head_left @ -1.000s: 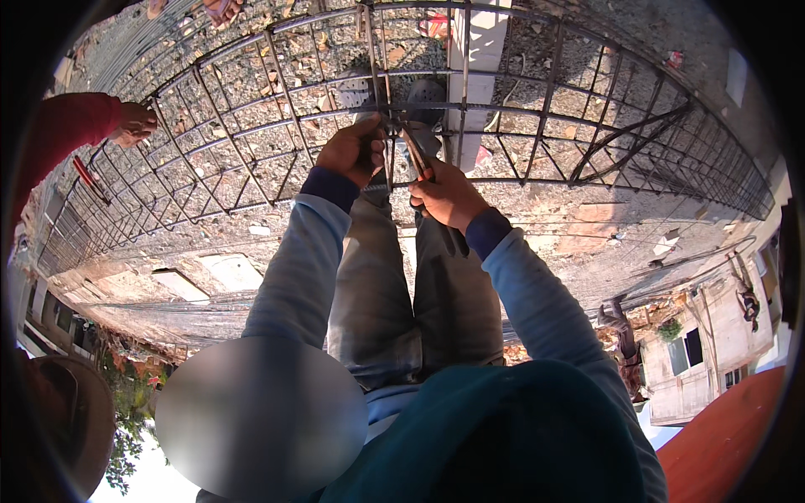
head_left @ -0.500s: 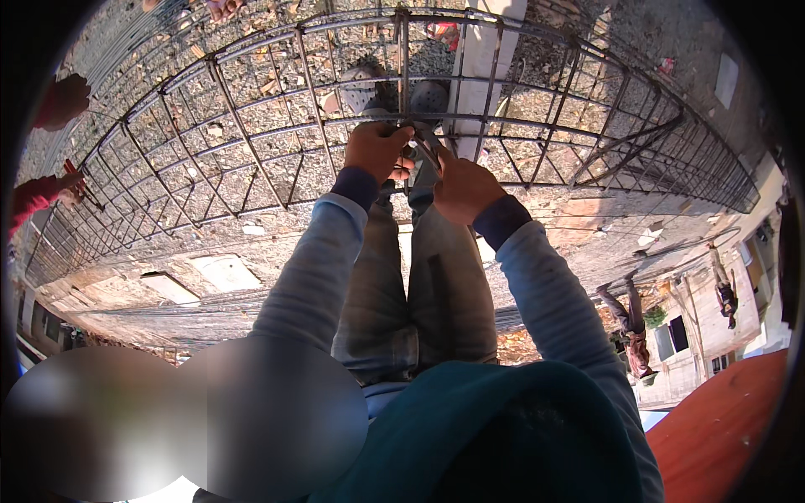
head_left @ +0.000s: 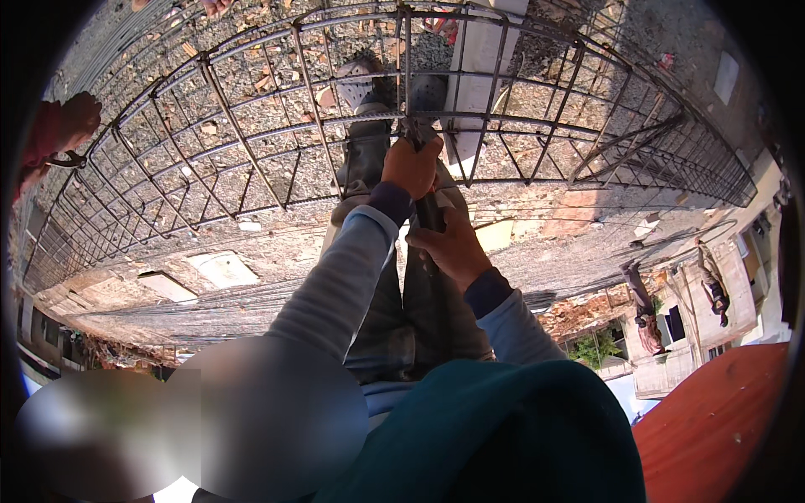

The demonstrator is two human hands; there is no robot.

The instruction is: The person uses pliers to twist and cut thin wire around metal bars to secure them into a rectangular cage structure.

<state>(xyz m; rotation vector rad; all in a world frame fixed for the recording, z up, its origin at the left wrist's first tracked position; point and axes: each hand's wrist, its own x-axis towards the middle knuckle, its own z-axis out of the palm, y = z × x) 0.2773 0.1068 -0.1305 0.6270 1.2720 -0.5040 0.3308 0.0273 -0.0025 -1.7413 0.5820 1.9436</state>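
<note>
A cage of steel reinforcing bars curves across the view in front of me. My left hand is closed just below the cage's near long bar, at a crosspiece, its thumb up against the fingers. What it grips is hidden by the fingers. Lower and slightly right, my right hand curls round the dark handle of a pincers-like tool. The tool points up toward my left hand, and its head cannot be made out.
At the left, a co-worker's hand is beside a dark curved tool at the cage. My shoes stand beyond the bars on rubble. A pale beam runs under the cage. Two people are farther off at right.
My right hand has drawn back toward my body with the tool. My left hand has moved right and slightly down. The co-worker's hand at the left has shifted.
</note>
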